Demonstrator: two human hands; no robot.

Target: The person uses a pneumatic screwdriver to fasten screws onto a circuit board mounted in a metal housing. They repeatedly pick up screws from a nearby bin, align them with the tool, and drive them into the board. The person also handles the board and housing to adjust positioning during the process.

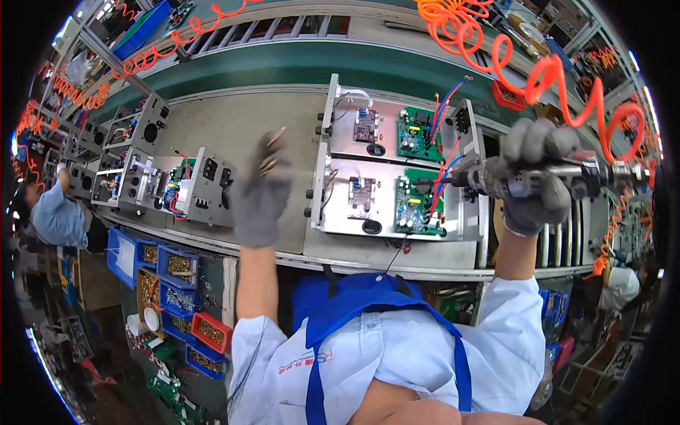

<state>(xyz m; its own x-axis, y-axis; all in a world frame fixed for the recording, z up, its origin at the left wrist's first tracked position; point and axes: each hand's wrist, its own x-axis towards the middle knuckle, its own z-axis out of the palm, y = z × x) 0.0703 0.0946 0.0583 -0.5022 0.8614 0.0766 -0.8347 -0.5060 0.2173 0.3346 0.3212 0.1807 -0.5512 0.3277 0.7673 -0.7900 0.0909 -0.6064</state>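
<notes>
A co-worker in blue [57, 216] is at the far left. On the bench [234, 120], an open grey chassis [191, 188] sits at left, with blue bins [178, 265] and a red bin [211, 331] nearer. The gloved left hand [263, 202] is raised right of that chassis; brass-coloured pieces [267, 167] show at its fingers, but blur hides whether they are gripped. Mid-right lie the near unit [382, 202] and far unit [387, 136], each with a green board and wires. The gloved right hand [537, 173] is wrapped around a driver [577, 180], its tip pointing left over the near unit's wires; contact is unclear. An orange hose [545, 76] coils at far right.
</notes>
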